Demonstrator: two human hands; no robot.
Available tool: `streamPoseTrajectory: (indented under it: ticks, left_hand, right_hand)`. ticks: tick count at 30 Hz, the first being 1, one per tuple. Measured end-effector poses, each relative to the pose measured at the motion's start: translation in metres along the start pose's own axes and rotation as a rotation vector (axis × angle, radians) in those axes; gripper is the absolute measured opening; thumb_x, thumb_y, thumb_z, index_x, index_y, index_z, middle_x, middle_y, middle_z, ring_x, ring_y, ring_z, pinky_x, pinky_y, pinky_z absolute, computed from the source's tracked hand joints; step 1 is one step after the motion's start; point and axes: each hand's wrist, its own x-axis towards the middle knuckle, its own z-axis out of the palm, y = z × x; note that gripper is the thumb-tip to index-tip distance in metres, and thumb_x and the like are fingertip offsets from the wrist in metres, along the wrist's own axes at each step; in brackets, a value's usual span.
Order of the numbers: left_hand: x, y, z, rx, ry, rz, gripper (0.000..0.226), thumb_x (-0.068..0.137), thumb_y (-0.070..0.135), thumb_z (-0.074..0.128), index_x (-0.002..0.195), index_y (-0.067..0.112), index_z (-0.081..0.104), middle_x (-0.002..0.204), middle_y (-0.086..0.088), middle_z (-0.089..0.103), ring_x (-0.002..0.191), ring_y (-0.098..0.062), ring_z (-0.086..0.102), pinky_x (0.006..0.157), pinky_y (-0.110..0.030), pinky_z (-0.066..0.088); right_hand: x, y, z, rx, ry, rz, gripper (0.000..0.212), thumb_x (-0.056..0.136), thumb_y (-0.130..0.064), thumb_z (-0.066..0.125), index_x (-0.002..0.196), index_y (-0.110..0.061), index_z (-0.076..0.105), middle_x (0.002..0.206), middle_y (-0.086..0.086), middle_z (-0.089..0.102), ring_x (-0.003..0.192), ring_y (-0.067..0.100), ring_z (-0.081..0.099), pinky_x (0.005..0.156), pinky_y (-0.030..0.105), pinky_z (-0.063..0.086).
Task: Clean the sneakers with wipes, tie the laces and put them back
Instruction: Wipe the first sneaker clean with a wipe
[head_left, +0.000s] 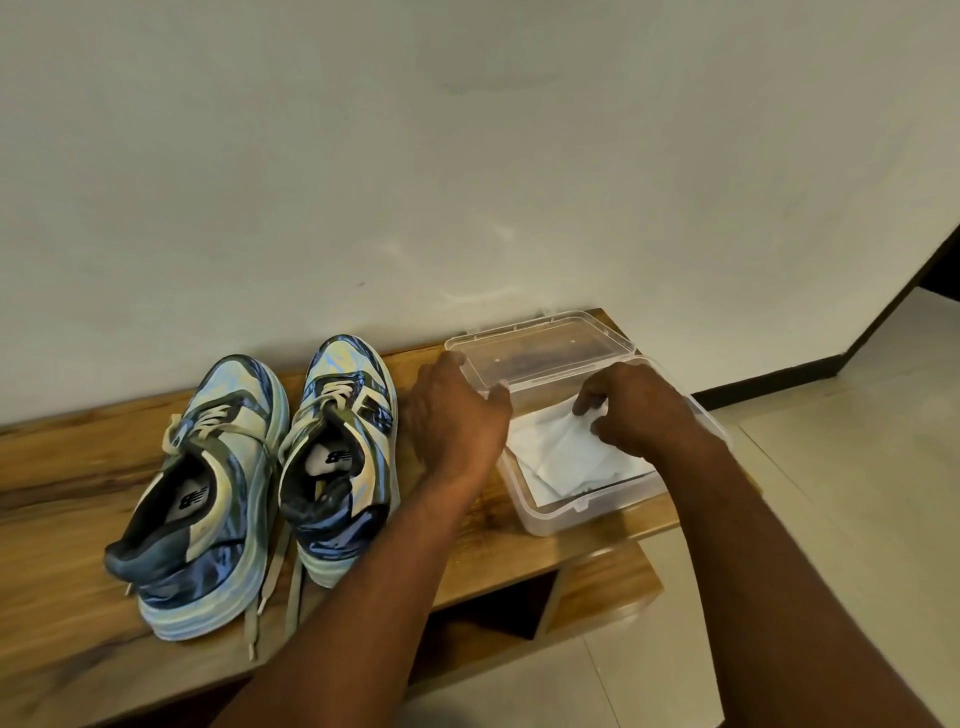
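Two blue-and-cream sneakers stand side by side on a wooden bench (62, 467), toes toward the wall: the left sneaker (208, 493) and the right sneaker (340, 452). Their laces hang loose over the bench's front edge. To the right sits a clear plastic box (587, 512) with its lid (540, 348) folded open at the back. White wipes (561, 457) lie inside. My left hand (457, 415) grips the box's left rim. My right hand (641, 410) reaches into the box and pinches the top wipe.
The bench stands against a plain white wall (467, 156). An open shelf compartment (493, 608) shows below the bench top. Pale floor tiles (831, 493) lie to the right, with a dark skirting along the wall.
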Motion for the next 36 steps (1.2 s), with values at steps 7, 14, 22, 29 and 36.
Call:
streamPoseTrajectory:
  ticks: [7,14,22,29,36]
  left_hand:
    - [-0.030,0.024,0.014,0.316,-0.201,0.359,0.029,0.087,0.040,0.080,0.114,0.029,0.076,0.116,0.007,0.072,0.120,-0.019,0.057,0.108,-0.044,0.035]
    - [-0.030,0.031,0.023,0.548,-0.329,0.379,0.034,0.090,0.043,0.074,0.118,0.023,0.073,0.122,-0.002,0.070,0.127,-0.026,0.049,0.112,-0.046,0.031]
    - [-0.024,0.036,0.023,0.308,-0.230,0.324,0.020,0.096,0.039,0.066,0.108,0.026,0.076,0.119,0.001,0.065,0.120,-0.024,0.052,0.097,-0.042,0.029]
    - [-0.006,0.046,-0.003,-0.217,-0.308,0.135,0.018,0.088,0.036,0.074,0.081,0.020,0.069,0.082,0.006,0.070,0.082,-0.019,0.068,0.075,-0.035,0.055]
    - [-0.005,0.056,-0.042,-0.635,-0.332,0.031,0.003,0.092,0.012,0.076,0.093,0.013,0.074,0.081,0.001,0.075,0.068,-0.008,0.068,0.054,-0.022,0.051]
  right_hand:
    - [0.001,-0.001,0.001,-0.043,0.039,0.014,0.023,0.081,-0.010,0.084,0.087,-0.031,0.078,0.099,-0.002,0.074,0.090,0.016,0.065,0.091,0.039,0.059]
    - [-0.001,0.002,-0.011,0.020,0.031,-0.024,0.012,0.086,-0.015,0.079,0.087,-0.026,0.074,0.102,-0.005,0.069,0.096,0.012,0.057,0.085,0.028,0.046]
    - [0.000,-0.001,-0.033,0.340,0.107,-0.018,0.009,0.089,-0.013,0.067,0.082,-0.012,0.072,0.084,0.002,0.070,0.083,0.017,0.064,0.068,0.027,0.049]
    - [-0.005,-0.006,-0.057,0.687,0.237,-0.019,0.009,0.088,-0.007,0.069,0.083,-0.013,0.074,0.086,0.003,0.072,0.079,0.012,0.064,0.069,0.026,0.050]
    - [-0.015,-0.014,-0.075,0.953,0.136,-0.073,0.010,0.088,-0.013,0.079,0.099,-0.014,0.080,0.077,-0.005,0.073,0.070,0.006,0.063,0.058,0.014,0.048]
